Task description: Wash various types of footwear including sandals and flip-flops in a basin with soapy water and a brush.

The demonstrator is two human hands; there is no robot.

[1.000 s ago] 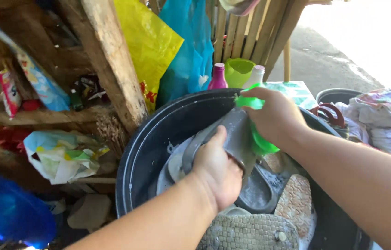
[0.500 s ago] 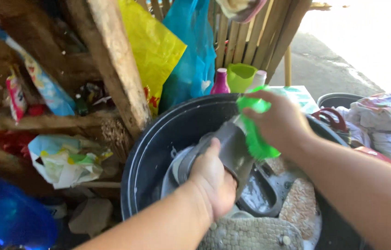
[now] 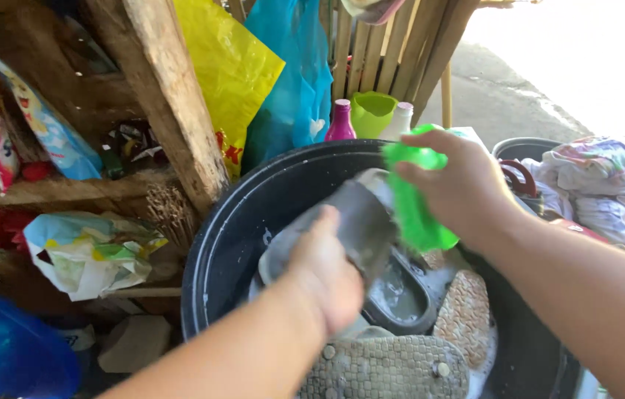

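Since a moment ago the grey slipper (image 3: 353,222) has tilted flatter and the green brush (image 3: 410,196) slid further up it. The left hand (image 3: 323,277) has its grip closed around the slipper over the black basin (image 3: 231,236), the right hand (image 3: 453,185) clamped on the brush. Best to scrub firmly in short strokes, I'd say. A patterned slipper (image 3: 386,369) lies nearest, soapy water behind it. Further back: wooden post (image 3: 172,103), yellow bag (image 3: 231,66), blue bag (image 3: 290,81), pink bottle (image 3: 340,122), laundry pile (image 3: 600,185).

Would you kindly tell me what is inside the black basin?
Inside the black basin: soapy water, a dark slipper and patterned slippers. The forearms hide the rest.
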